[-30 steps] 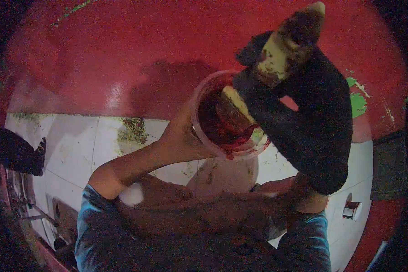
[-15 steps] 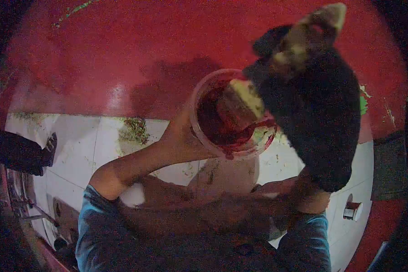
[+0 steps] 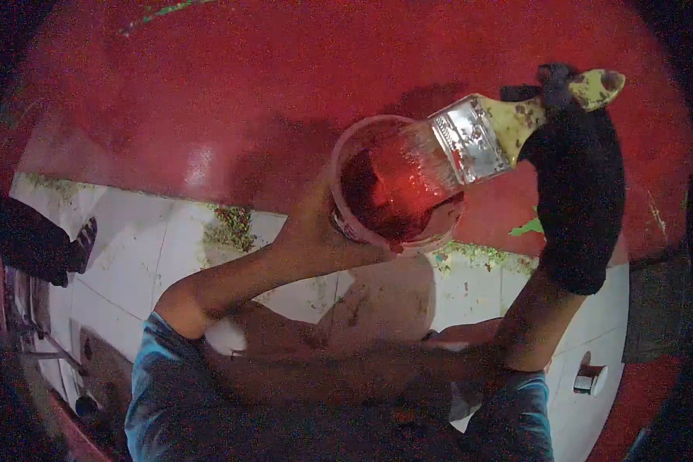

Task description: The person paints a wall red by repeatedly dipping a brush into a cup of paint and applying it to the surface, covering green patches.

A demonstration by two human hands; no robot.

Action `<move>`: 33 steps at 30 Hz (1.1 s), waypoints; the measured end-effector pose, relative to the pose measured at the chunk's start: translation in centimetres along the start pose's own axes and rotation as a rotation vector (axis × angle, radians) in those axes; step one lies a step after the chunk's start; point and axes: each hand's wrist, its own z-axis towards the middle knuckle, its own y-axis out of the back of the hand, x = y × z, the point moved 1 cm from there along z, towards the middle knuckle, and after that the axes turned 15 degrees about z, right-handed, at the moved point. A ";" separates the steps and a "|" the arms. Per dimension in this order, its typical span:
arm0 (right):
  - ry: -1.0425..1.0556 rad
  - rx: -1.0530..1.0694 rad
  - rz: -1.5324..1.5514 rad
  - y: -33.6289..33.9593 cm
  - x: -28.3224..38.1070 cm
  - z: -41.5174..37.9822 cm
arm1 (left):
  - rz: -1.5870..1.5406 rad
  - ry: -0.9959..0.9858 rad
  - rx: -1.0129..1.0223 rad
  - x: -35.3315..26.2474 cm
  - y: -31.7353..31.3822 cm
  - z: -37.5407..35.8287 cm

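A clear plastic tub [image 3: 348,146] with red paint inside is tilted near the middle of the view. My left hand [image 3: 316,223] holds it from the left and below; most of its fingers are hidden behind the tub. On my right hand [image 3: 574,146] is a black glove, and its fingers are closed round the yellowish, paint-spotted handle of a wide paintbrush [image 3: 473,138]. The brush has a shiny metal band, and its red-coated bristles lie over the tub's opening.
A red painted surface [image 3: 208,92] fills the upper view. Below it is a white tiled floor [image 3: 131,239] with scattered debris. A small can [image 3: 590,379] lies at lower right. Dark cloth [image 3: 31,239] and a metal frame are at far left.
The brush has come up and turned, so its metal band and handle now show outside the tub. My gloved right hand has moved right, while my left hand still holds the tub.
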 end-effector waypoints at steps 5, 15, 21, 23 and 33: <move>-0.175 -0.027 0.117 -0.7 0.7 -0.1 | -0.014 -0.090 -0.138 -1.3 1.0 0.4; -0.254 -0.024 0.316 -3.6 0.8 -0.9 | -0.106 -0.061 -0.245 -3.3 3.4 0.7; -0.316 -0.005 0.362 -5.5 0.9 -1.0 | 0.158 -0.030 -0.356 -3.1 4.8 0.0; -0.315 -0.029 0.409 -5.6 1.4 -0.6 | 0.172 -0.027 -0.411 -2.8 5.0 0.0; -0.341 -0.076 0.576 -7.0 2.9 1.4 | 0.348 0.008 -0.523 -1.7 8.5 -0.3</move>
